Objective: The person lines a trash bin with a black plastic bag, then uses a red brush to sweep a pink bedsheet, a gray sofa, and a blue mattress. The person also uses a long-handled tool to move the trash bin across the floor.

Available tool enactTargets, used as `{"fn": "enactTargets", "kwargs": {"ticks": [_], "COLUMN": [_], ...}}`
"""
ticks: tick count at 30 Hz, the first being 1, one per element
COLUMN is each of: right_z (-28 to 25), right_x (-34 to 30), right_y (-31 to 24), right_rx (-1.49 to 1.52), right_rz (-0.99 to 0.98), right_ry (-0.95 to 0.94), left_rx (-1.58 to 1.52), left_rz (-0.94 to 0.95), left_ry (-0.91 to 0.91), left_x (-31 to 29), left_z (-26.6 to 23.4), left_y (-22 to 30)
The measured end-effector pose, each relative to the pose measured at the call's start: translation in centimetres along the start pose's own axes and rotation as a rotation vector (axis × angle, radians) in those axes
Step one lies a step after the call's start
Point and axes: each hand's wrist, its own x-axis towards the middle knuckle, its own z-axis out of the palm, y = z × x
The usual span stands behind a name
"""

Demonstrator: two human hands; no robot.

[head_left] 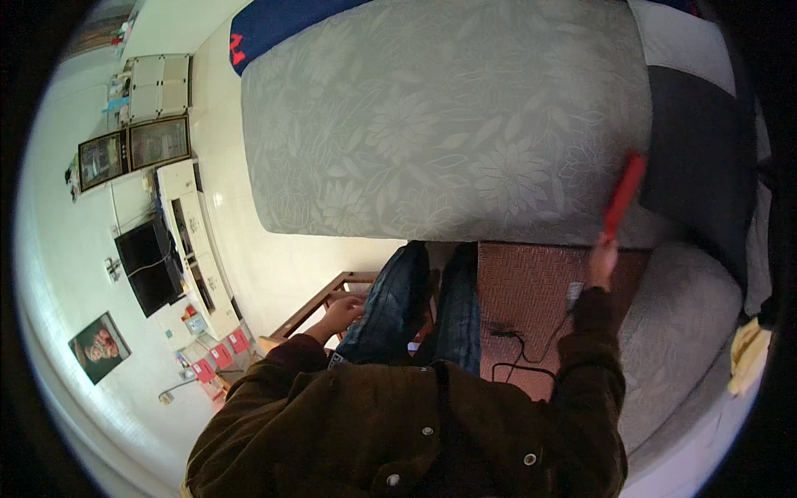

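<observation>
Head view: we've got our right hand (603, 260) wrapped tight around the low end of a red brush (624, 194), its long axis running up and slightly right onto the grey floral mattress (440, 116). Left hand (342, 314) rests loosely open on our thigh, well apart.

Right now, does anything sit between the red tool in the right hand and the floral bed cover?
Nothing visible does. The right hand holds the red tool raised over the right edge of the grey floral bed cover, with no object between them. The left hand rests by the left knee.
</observation>
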Motion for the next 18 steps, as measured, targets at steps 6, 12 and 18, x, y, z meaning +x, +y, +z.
{"fn": "enactTargets", "kwargs": {"ticks": [6, 12, 18], "right_z": [18.8, 15.7, 8.7], "right_x": [-26.1, -13.3, 8.8], "right_y": [-12.4, -12.9, -2.7], "right_rx": [-0.162, -0.130, 0.340], "right_rz": [-0.163, -0.563, -0.073], "right_ry": [-1.144, -0.726, -0.144], "left_rx": [-0.035, -0.101, 0.040], "left_rz": [-0.024, -0.089, -0.006], "left_ry": [-0.092, 0.023, -0.082], "left_x": [-0.5, -1.2, 2.0], "left_z": [1.0, -1.1, 1.2], "left_y": [-2.6, -3.1, -5.5]}}
